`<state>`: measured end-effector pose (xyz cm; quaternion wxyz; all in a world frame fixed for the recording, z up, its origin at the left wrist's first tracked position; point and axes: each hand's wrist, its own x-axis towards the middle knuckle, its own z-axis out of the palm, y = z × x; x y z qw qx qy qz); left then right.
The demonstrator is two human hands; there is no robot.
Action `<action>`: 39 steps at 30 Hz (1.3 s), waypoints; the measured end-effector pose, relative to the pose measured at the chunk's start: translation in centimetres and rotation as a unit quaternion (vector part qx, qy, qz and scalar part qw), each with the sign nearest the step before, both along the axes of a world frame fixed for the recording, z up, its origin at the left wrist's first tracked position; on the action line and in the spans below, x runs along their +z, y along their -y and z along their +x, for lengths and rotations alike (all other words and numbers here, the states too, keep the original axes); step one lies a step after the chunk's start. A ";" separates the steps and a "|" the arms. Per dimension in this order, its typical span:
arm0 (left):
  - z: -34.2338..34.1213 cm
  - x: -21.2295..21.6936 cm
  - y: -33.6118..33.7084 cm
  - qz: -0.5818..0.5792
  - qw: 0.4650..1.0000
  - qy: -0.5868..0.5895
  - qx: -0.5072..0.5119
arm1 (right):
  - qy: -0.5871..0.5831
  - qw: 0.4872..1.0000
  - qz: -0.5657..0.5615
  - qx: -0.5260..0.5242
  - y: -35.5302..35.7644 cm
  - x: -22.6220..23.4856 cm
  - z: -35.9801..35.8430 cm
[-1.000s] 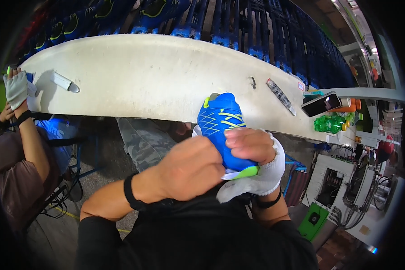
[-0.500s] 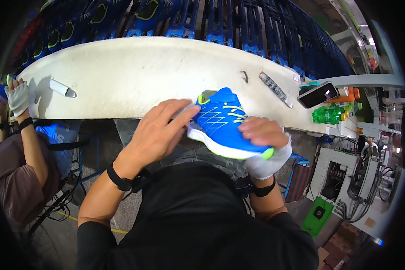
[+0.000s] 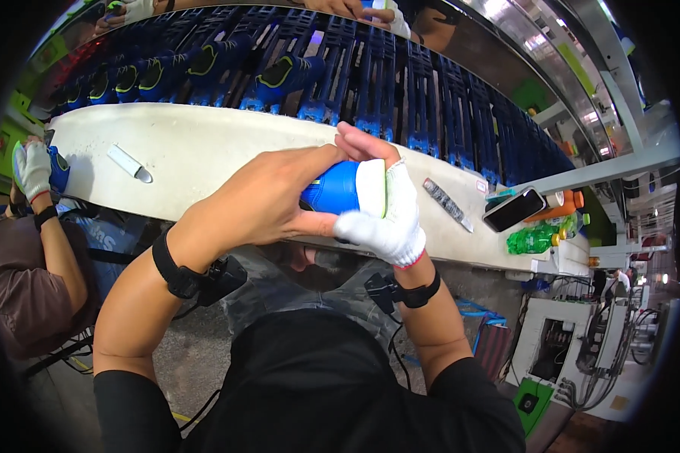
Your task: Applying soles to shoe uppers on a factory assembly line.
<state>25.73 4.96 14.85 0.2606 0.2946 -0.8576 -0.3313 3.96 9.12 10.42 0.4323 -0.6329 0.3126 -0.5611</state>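
A blue sneaker (image 3: 334,189) with a white sole is held between my two hands above the near edge of the white worktable. My bare left hand (image 3: 268,196) grips it from the left, thumb on the near side and fingers over the far side. From the right, my right hand (image 3: 393,215), in a white fingerless glove, wraps around the sole end, its thumb near and its bare fingertips on the far side. The hands cover most of the shoe, so its laces and opening are hidden.
Beyond the white table (image 3: 196,136) runs a blue slatted conveyor (image 3: 423,106) carrying several blue shoes (image 3: 287,75). A white-handled blade (image 3: 128,162), a wrapped cutter (image 3: 447,204), a phone (image 3: 514,209) and a green bottle (image 3: 533,238) lie on the table. Co-workers' hands (image 3: 32,170) show left and across.
The shoe has turned and been lifted away from me toward the table. My left hand has closed on it, and my right hand has shifted around the sole. The view has tilted up.
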 end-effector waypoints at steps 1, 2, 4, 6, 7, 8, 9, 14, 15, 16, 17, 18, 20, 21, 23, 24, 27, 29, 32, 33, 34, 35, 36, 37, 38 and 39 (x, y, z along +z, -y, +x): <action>-0.1 0.3 0.2 0.035 0.999 0.037 -0.004 | 0.020 0.999 0.007 -0.029 0.4 -0.8 -0.1; -0.1 0.7 0.4 0.035 0.999 0.031 0.001 | 0.040 0.997 0.015 -0.057 0.8 -1.7 -0.1; 0.1 0.9 0.9 0.085 0.991 0.097 0.041 | 0.280 0.955 0.006 -0.100 1.1 -2.4 1.4; 0.1 0.4 1.5 0.096 0.988 0.096 0.069 | 0.417 0.909 -0.016 -0.022 2.5 -3.4 1.2; 0.2 -0.1 1.9 0.097 0.988 0.099 0.076 | 0.417 0.909 -0.013 -0.017 2.6 -3.4 1.2; 0.2 -0.3 2.2 0.097 0.987 0.101 0.082 | 0.350 0.936 -0.012 -0.032 2.5 -3.3 1.1; 0.1 -0.1 2.4 0.099 0.986 0.100 0.086 | 0.280 0.959 -0.009 -0.048 2.4 -3.1 1.0; -2.2 1.6 2.3 0.023 0.989 0.135 0.059 | 0.090 0.992 -0.009 -0.087 2.0 -2.1 -0.2; -2.8 1.8 2.0 0.024 0.990 0.126 0.063 | 0.089 0.993 -0.001 -0.078 2.1 -1.9 -0.8; -3.5 1.9 1.5 -0.012 0.993 0.110 0.050 | 0.088 0.994 0.007 -0.070 1.9 -1.6 -1.3; -4.3 1.9 1.0 -0.048 0.994 0.093 0.037 | 0.128 0.990 0.030 -0.044 0.9 -1.4 -1.5; -5.1 1.9 0.6 -0.049 0.995 0.084 0.035 | 0.145 0.986 0.038 -0.071 0.3 -1.9 -2.0; -6.9 1.9 -0.2 -0.098 0.989 0.106 0.027 | 0.195 0.979 0.035 -0.049 -0.4 -2.4 -3.7; -7.5 1.9 -0.5 -0.125 0.987 0.097 0.016 | 0.189 0.980 0.035 -0.053 -0.9 -1.7 -3.9; -8.3 1.8 -0.9 -0.149 0.986 0.076 -0.004 | 0.190 0.974 0.082 -0.091 -2.4 0.0 -3.9; -8.8 1.7 -1.0 -0.178 0.982 0.063 -0.021 | 0.189 0.974 0.083 -0.099 -2.8 0.0 -4.3; -10.0 1.8 -1.3 -0.200 0.977 0.066 -0.033 | -0.060 0.975 0.059 -0.206 -3.8 0.9 -5.8; -10.1 1.9 -1.2 -0.210 0.974 0.070 -0.039 | -0.070 0.970 0.078 -0.218 -4.3 1.2 -5.8; -9.5 2.2 -0.1 -0.188 0.975 0.107 -0.057 | -0.067 0.968 0.103 -0.220 -4.6 0.9 -5.1; -9.4 2.4 0.1 -0.183 0.975 0.110 -0.066 | 0.025 0.975 0.095 -0.199 -4.6 0.5 -4.7; -9.3 2.6 0.1 -0.177 0.975 0.114 -0.074 | 0.118 0.974 0.086 -0.175 -4.7 0.4 -4.1; -8.9 2.8 -0.1 -0.126 0.977 0.152 -0.079 | 0.157 0.963 0.118 -0.184 -5.0 0.8 -3.8; -8.2 2.7 -0.3 -0.126 0.976 0.157 -0.080 | 0.162 0.962 0.118 -0.183 -5.4 0.4 -3.6; -7.1 2.5 -0.6 -0.176 0.977 0.107 -0.060 | 0.102 0.968 0.107 -0.205 -5.9 -0.2 -3.7; -6.0 2.5 -1.0 -0.226 0.972 0.057 -0.042 | 0.042 0.969 0.095 -0.226 -6.4 -0.9 -3.5; -4.8 3.1 -2.3 -0.200 0.975 0.097 -0.006 | 0.088 0.968 0.068 -0.224 -7.0 -1.8 -2.9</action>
